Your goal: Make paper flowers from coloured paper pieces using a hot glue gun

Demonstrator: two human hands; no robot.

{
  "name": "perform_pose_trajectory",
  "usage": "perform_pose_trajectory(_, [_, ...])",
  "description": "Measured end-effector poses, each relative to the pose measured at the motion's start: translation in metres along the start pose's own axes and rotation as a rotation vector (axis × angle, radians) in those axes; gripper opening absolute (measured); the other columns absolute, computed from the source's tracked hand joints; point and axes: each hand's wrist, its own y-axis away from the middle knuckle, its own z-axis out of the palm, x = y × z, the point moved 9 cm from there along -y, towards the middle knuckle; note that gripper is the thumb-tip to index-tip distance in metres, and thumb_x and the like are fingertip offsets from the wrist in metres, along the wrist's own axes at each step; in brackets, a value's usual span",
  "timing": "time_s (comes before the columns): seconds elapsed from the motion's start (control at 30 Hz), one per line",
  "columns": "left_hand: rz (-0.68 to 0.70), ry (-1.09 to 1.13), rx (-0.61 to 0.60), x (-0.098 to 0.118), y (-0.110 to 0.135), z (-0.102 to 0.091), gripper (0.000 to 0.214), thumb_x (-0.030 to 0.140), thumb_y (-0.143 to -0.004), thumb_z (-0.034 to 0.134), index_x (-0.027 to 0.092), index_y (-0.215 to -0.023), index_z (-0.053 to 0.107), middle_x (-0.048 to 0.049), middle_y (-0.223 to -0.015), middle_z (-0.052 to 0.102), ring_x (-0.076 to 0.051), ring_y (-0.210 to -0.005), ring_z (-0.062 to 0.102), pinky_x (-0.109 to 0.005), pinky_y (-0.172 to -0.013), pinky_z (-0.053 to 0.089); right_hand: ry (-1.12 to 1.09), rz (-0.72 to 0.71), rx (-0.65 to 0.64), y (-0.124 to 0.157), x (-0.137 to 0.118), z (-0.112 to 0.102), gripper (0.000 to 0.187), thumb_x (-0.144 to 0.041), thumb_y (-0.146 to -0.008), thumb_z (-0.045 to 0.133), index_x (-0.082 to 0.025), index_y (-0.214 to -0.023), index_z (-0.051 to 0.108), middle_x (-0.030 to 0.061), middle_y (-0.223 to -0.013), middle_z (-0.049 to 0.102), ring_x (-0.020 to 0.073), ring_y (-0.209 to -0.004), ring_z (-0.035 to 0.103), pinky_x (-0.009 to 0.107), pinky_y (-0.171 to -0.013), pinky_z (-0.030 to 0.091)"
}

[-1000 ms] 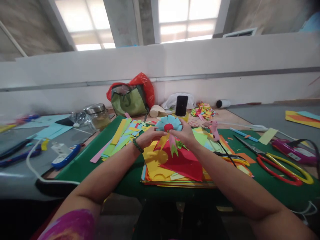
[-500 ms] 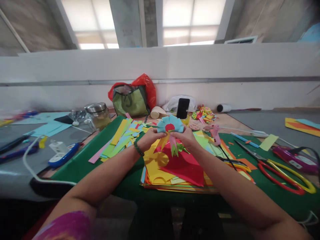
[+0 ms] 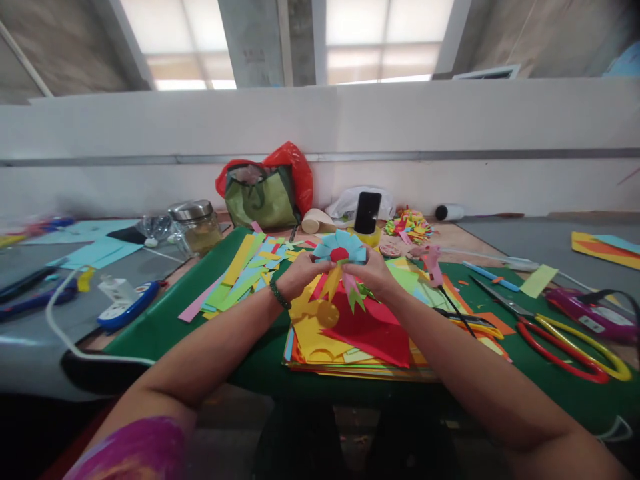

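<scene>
1. The left hand [image 3: 300, 275] was clamped on the paper flower [image 3: 340, 252] from the flower's 8 o'clock side, its fingers shut on the yellow pieces under the blue petals.
2. The right hand [image 3: 373, 272] gripped the same flower from 4 o'clock, fingers pressed together near its pink and green pointed pieces.
3. The paper flower, blue with a red centre, was held up off the desk [image 3: 165, 320], facing the camera.
4. A stack of coloured sheets [image 3: 350, 333], with a red sheet on top, lay at 6 o'clock from the flower.
5. Loose paper strips [image 3: 245, 273] lay at 9 o'clock from the hands, with a glass jar [image 3: 196, 228] farther out at 10 o'clock.
6. A dark phone [image 3: 367, 211] stood upright at 1 o'clock, just behind the flower.
7. A pink glue gun [image 3: 431, 261] lay at 3 o'clock, and the scissors [image 3: 560, 333] lay well apart at 4 o'clock.
</scene>
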Motion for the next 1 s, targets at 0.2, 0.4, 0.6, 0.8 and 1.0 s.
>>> perform_pose_trajectory(0.2, [0.005,0.026,-0.018,-0.004,-0.004,0.001,0.024,0.033,-0.059,0.076,0.015,-0.071,0.066,-0.003,-0.074,0.068,-0.02,-0.081,0.06,-0.033,-0.078,0.047,0.006,0.007,-0.001,0.0,-0.002,0.0,0.045,-0.03,-0.047,0.073,-0.018,-0.088,0.06,-0.0001,-0.08,0.066,0.0165,-0.072,0.057,0.033,-0.073,0.047])
perform_pose_trajectory(0.4, [0.032,0.06,-0.047,-0.003,-0.005,0.004,0.024,0.031,-0.06,0.071,0.015,-0.078,0.067,-0.0026,-0.078,0.069,-0.02,-0.083,0.06,-0.034,-0.081,0.046,0.004,-0.002,-0.026,0.0,-0.001,0.002,0.039,-0.029,-0.049,0.071,-0.019,-0.084,0.059,-0.0012,-0.074,0.065,0.0151,-0.067,0.055,0.031,-0.069,0.046])
perform_pose_trajectory(0.6, [0.026,0.07,-0.047,-0.009,-0.006,0.005,0.029,0.032,-0.059,0.071,0.014,-0.082,0.068,-0.0044,-0.087,0.07,-0.022,-0.092,0.06,-0.037,-0.09,0.044,-0.03,-0.008,-0.044,0.001,0.003,0.005,0.04,-0.027,-0.05,0.071,-0.02,-0.088,0.059,-0.0021,-0.079,0.066,0.0153,-0.071,0.058,0.03,-0.07,0.047])
perform_pose_trajectory(0.8, [-0.028,0.025,-0.051,-0.008,-0.001,0.003,0.033,0.034,-0.06,0.071,0.015,-0.087,0.066,-0.0039,-0.09,0.07,-0.021,-0.091,0.061,-0.036,-0.088,0.046,-0.117,0.007,0.002,-0.008,0.003,-0.008,0.059,-0.032,-0.05,0.073,-0.019,-0.105,0.057,-0.0032,-0.071,0.066,0.0154,-0.064,0.059,0.029,-0.061,0.047])
perform_pose_trajectory(1.0, [-0.111,-0.062,-0.146,0.003,0.003,0.0,0.037,0.033,-0.058,0.071,0.019,-0.092,0.066,-0.002,-0.089,0.068,-0.017,-0.081,0.062,-0.029,-0.071,0.05,-0.064,0.088,-0.069,-0.003,0.006,-0.004,0.059,-0.024,-0.051,0.068,-0.019,-0.109,0.056,-0.0037,-0.067,0.064,0.0148,-0.059,0.058,0.026,-0.054,0.045])
